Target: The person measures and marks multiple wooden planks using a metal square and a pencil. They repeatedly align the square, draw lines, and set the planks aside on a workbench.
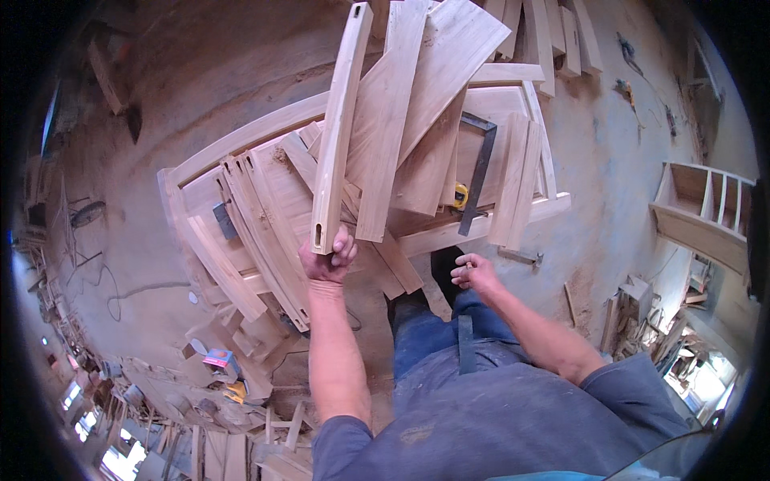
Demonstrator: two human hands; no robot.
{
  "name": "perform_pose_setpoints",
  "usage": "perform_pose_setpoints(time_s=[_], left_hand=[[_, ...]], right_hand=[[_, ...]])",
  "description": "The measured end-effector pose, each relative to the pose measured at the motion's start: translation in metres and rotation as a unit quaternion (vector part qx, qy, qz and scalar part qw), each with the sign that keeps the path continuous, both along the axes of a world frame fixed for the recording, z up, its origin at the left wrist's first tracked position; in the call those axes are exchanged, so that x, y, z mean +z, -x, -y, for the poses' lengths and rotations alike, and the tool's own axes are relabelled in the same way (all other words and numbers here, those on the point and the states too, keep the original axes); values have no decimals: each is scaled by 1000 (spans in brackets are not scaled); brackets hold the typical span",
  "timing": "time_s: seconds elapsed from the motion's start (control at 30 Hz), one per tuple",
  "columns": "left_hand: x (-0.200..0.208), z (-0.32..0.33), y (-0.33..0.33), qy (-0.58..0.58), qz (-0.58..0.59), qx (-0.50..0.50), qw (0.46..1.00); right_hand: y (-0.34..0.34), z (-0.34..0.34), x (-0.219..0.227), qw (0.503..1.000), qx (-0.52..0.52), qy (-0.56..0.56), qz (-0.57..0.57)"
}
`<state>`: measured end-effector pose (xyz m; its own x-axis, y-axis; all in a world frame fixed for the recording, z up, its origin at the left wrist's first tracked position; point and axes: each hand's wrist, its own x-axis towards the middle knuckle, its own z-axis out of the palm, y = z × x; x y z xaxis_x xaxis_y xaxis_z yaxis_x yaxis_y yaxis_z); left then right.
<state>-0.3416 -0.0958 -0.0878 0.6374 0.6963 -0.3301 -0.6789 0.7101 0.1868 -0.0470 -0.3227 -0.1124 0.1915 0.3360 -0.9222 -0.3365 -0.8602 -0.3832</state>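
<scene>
My left hand point(330, 255) is closed round the near end of a long pale wooden rail point(340, 136). That rail slants up and away, with a slot cut near each end. It passes above a pile of loose wooden boards point(393, 120). My right hand point(476, 272) hangs in front of my body with its fingers curled together; what lies in them, if anything, is too small to make out. Just beyond it are a dark metal square point(481, 164) and a yellow tape measure point(460, 196). Slotted wooden rails point(261, 232) lie left of my left hand.
A large wooden frame point(249, 128) lies under the boards. More planks point(553, 36) stand at the far right. A wooden cabinet point(702, 216) is on the right. Offcuts, a small box point(220, 362) and a yellow tool point(236, 392) sit at lower left.
</scene>
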Motion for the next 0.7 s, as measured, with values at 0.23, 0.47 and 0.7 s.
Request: perform_pose_setpoints(time_s=[0.23,0.47,0.7], left_hand=[[-33,14,-3,10,123,81,989],[-49,22,-8,19,144,100,984],[-51,28,-11,21,168,131,977]], right_hand=[[5,-5,-9,1000,6,11,4],[18,-5,-13,1000,9,16,-11],[10,-1,-14,1000,9,20,-12]])
